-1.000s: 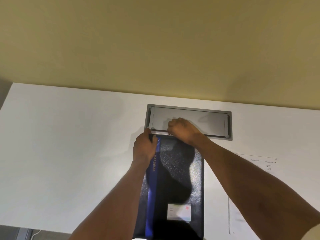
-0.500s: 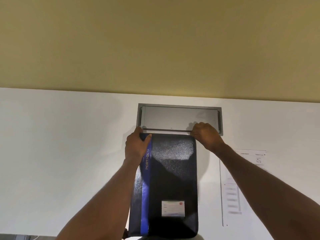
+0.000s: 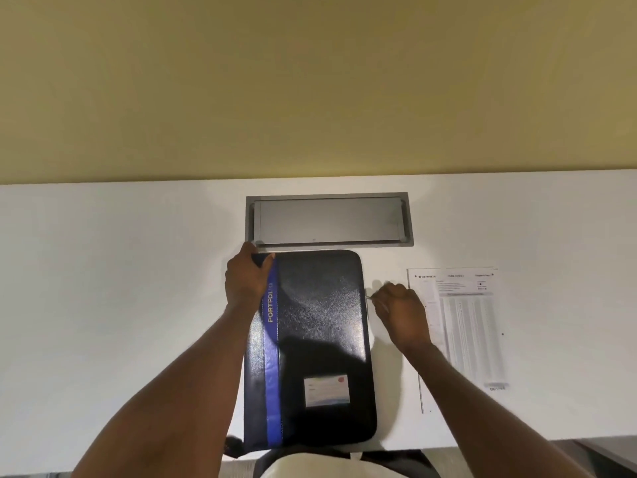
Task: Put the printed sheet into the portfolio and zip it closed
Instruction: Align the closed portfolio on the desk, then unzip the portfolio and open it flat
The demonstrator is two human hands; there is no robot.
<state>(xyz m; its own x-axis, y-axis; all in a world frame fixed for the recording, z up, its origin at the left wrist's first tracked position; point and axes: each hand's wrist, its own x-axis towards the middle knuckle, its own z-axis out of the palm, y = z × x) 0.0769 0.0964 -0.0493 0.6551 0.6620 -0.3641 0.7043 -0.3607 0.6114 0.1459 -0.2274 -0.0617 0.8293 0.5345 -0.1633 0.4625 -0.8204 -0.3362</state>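
A black portfolio (image 3: 320, 326) with a blue stripe and a white label lies flat on the white table (image 3: 120, 288), its near end over the table's front edge. My left hand (image 3: 246, 281) grips its far left corner. My right hand (image 3: 401, 310) is beside the right edge, fingers pinched on a small metal zipper pull (image 3: 369, 298). The printed sheet (image 3: 465, 326) lies flat on the table to the right, partly under my right forearm.
A grey metal cable hatch (image 3: 329, 219) is set into the table just beyond the portfolio. A yellow wall rises behind the table. The table's front edge runs close to my body.
My right hand has run the zipper pull from the top left, along the top edge, round the far right corner and a little way down the right side. The left hand stays on its corner.
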